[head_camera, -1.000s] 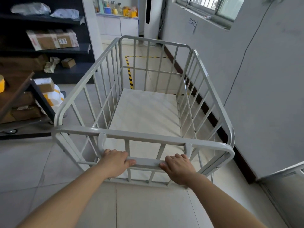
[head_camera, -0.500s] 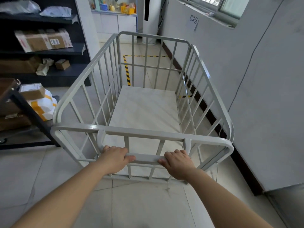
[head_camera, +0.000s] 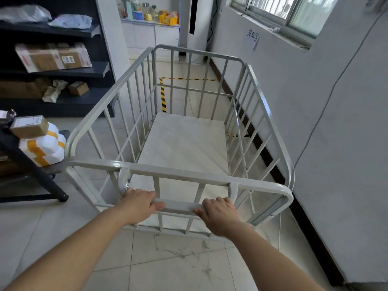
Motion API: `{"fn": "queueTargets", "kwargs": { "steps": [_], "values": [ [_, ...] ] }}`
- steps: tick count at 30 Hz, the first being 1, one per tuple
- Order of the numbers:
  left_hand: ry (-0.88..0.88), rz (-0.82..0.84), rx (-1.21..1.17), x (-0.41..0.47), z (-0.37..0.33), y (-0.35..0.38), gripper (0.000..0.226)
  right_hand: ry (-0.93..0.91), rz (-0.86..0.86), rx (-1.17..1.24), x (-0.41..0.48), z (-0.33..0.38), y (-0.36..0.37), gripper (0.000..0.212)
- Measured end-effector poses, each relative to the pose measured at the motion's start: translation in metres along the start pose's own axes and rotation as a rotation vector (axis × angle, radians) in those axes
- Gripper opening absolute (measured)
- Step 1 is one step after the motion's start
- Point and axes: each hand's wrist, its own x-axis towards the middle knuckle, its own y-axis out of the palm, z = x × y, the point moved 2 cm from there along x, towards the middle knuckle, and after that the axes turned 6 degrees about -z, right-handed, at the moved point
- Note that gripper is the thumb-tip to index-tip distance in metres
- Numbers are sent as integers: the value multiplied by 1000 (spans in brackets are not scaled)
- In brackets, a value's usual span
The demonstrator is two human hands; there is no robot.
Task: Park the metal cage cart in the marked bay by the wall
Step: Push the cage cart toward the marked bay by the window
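A pale grey metal cage cart (head_camera: 180,171) with barred sides and an empty flat bed stands in front of me, its long side close to the wall on the right. My left hand (head_camera: 138,203) and my right hand (head_camera: 218,213) both grip its low push handle (head_camera: 178,206). Ahead, yellow-and-black striped tape (head_camera: 163,97) on the floor marks a bay against the wall, seen through the cart's far bars. A paper sign (head_camera: 252,37) hangs on the wall above the bay.
Dark shelving (head_camera: 52,68) with cardboard boxes lines the left. A black trolley frame (head_camera: 35,171) with parcels stands at the cart's near-left corner. A white standing unit (head_camera: 195,28) and a counter with bottles are beyond the bay. The grey wall (head_camera: 336,122) runs along the right.
The cart has rolled forward along the wall toward the taped bay, with both hands staying on the handle. The trolley on the left has slid back in view.
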Motion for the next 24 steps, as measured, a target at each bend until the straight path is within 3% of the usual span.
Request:
{"fn": "queueTargets", "kwargs": {
  "steps": [10,20,24],
  "values": [
    [3,-17,-10,72,12,-26,40,-16,-7,-2,71,-31,-10,93],
    [2,-24,-30,160,32,-49,44,-22,14,-21,157,-65,-15,73],
    [10,-26,-23,195,40,-61,43,-12,11,-18,192,-76,-20,79]
  ]
}}
